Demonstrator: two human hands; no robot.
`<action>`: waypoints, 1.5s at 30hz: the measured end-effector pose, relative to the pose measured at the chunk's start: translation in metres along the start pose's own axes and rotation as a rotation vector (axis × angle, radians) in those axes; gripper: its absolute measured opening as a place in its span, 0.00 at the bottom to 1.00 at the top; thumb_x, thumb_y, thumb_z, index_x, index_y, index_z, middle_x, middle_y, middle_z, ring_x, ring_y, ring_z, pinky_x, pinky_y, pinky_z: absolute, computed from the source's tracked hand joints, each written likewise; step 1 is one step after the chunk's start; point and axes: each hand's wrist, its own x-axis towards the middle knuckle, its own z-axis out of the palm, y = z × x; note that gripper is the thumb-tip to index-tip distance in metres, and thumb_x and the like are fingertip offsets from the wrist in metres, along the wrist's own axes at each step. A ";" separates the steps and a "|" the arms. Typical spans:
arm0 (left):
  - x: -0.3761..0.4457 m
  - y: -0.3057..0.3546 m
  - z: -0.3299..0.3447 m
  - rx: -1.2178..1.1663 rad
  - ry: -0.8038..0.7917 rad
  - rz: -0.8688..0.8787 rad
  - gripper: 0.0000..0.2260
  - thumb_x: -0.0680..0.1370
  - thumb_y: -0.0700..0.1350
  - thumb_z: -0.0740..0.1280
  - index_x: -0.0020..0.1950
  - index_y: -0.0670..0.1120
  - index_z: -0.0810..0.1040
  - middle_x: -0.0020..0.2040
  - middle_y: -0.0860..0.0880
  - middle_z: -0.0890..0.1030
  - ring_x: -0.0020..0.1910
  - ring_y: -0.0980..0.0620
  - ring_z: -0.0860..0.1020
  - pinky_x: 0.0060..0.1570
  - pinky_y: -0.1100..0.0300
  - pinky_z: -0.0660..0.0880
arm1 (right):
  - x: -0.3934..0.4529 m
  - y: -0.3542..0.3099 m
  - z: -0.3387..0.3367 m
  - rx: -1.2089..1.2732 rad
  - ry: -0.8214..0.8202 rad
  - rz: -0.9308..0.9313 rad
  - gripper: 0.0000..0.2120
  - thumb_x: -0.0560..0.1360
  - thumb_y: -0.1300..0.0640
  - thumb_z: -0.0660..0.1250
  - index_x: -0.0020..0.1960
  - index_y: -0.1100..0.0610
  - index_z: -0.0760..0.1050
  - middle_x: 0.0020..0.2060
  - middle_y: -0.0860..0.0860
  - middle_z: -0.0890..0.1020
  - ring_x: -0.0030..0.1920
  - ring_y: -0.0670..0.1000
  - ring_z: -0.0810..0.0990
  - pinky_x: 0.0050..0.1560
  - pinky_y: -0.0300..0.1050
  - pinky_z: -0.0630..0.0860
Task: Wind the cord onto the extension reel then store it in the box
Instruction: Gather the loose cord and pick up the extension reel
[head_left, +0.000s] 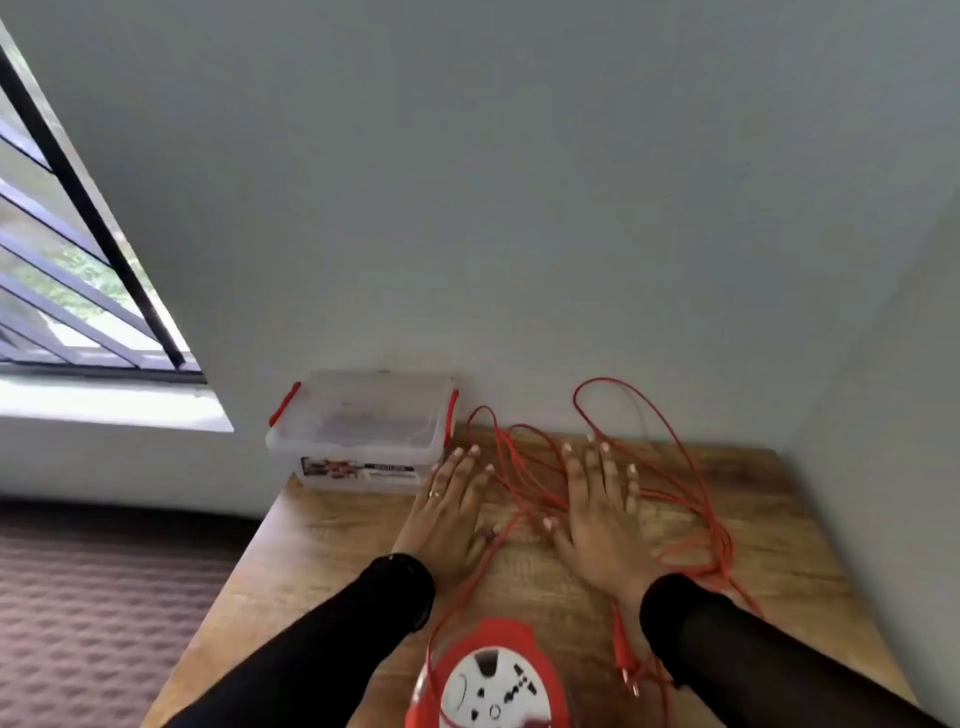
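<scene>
Box (363, 441): clear, red latches, left of the left hand, long side along the wall.
Left hand (449, 512): flat on the table (322, 566), grip released, fingers toward the wall.
Cord (524, 467): red, loose loops between and right of the hands.
Right hand (602, 512): flat, grip released, over cord.
Reel (491, 680): red, white face up, nearer than both hands.
Room: grey wall, window far left.

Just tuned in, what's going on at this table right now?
Nothing is wound yet. A person rests the left hand and right hand flat on the wooden table, gripping nothing. The red cord lies in loose loops around them, some under the right hand. The extension reel sits at the near edge; the clear box stands at the far left corner.
</scene>
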 end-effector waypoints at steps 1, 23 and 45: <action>0.002 -0.002 0.002 -0.006 -0.040 -0.008 0.28 0.78 0.58 0.54 0.74 0.45 0.62 0.77 0.43 0.58 0.77 0.43 0.55 0.75 0.48 0.53 | 0.001 -0.002 0.000 -0.007 -0.016 -0.016 0.40 0.74 0.43 0.57 0.77 0.55 0.39 0.77 0.59 0.44 0.76 0.59 0.38 0.70 0.61 0.33; -0.034 0.000 0.014 -0.802 -0.495 -0.701 0.06 0.74 0.36 0.61 0.39 0.45 0.71 0.34 0.40 0.78 0.22 0.47 0.76 0.20 0.61 0.73 | -0.078 -0.035 0.005 0.485 -0.818 0.160 0.37 0.54 0.40 0.80 0.57 0.47 0.67 0.60 0.49 0.73 0.55 0.48 0.73 0.49 0.40 0.73; 0.062 0.078 -0.049 -1.525 -0.486 -0.730 0.10 0.80 0.41 0.53 0.47 0.43 0.73 0.42 0.45 0.78 0.36 0.47 0.77 0.36 0.56 0.73 | -0.002 0.087 -0.142 0.409 0.051 0.318 0.11 0.77 0.50 0.64 0.51 0.53 0.82 0.48 0.51 0.83 0.50 0.51 0.78 0.51 0.44 0.71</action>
